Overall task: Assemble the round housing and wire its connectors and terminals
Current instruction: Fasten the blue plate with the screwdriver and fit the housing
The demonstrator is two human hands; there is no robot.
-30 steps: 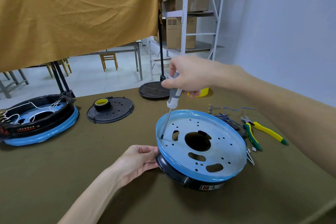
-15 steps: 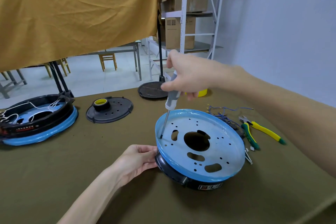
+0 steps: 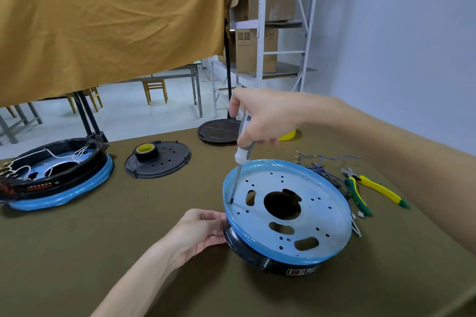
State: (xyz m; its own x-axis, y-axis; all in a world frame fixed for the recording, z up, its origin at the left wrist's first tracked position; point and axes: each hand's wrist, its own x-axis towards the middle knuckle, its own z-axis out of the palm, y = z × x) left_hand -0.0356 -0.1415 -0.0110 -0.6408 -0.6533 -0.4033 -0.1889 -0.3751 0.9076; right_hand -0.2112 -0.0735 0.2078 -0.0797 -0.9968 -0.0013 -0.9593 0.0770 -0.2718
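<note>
Round housing (image 3: 288, 213) sitting on the olive table cover (image 3: 103, 252), right of centre and near the front edge; blue-filmed metal plate facing up, black rim showing beneath along its near side; plate tilting slightly toward the camera. Screwdriver (image 3: 240, 154) standing nearly upright, its tip touching the plate just inside the left rim; right hand (image 3: 260, 116) gripping the grey-and-white handle from above, fingers curling round it. Left hand (image 3: 203, 231) bracing the housing's left edge, fingers wrapping the black rim, thumb lying near the blue lip.

Just beyond the housing to the right, a tangle of blue wires with terminals (image 3: 316, 162) lying on the cover; yellow-and-green pliers (image 3: 368, 188) resting beside them; small white connectors (image 3: 359, 215) lying near the housing's right rim. Farther left, a black perforated disc (image 3: 167, 165) carrying a roll of tape (image 3: 146, 152); well apart at far left, a second housing (image 3: 56, 175) with white wires inside. Another dark disc (image 3: 219, 131) sitting at the table's far edge; something yellow (image 3: 287, 135) peeking out behind the right hand, too hidden to identify.
</note>
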